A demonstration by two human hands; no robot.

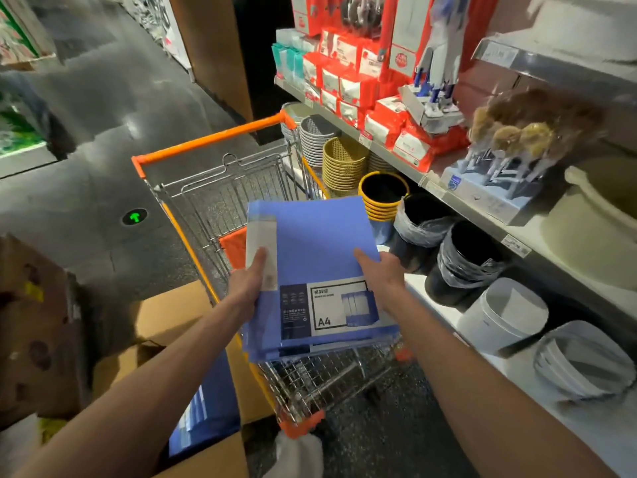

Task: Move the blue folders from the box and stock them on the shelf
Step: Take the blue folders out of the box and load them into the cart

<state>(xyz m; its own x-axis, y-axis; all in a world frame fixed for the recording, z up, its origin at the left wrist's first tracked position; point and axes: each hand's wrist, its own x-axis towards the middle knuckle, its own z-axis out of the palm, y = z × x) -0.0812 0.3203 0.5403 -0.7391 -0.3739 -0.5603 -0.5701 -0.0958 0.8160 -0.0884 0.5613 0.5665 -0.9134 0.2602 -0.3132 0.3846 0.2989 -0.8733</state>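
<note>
blue folders [320, 243] hang over the cart [213, 136], gripped at each side by my left hand [246, 284] and right hand [382, 281], so i should carry them flat to the shelf [479, 225].

The stacked folders [317, 243] are plain periwinkle blue, the top 1 carrying a white-and-navy label [327, 310] (with "A4" in dark letters). The cart [220, 136] is silver wire grid with orange trim. The box [165, 315] is brown cardboard. The packets [410, 146] are red and white; the basket stack [343, 163] is yellow lattice.
</note>
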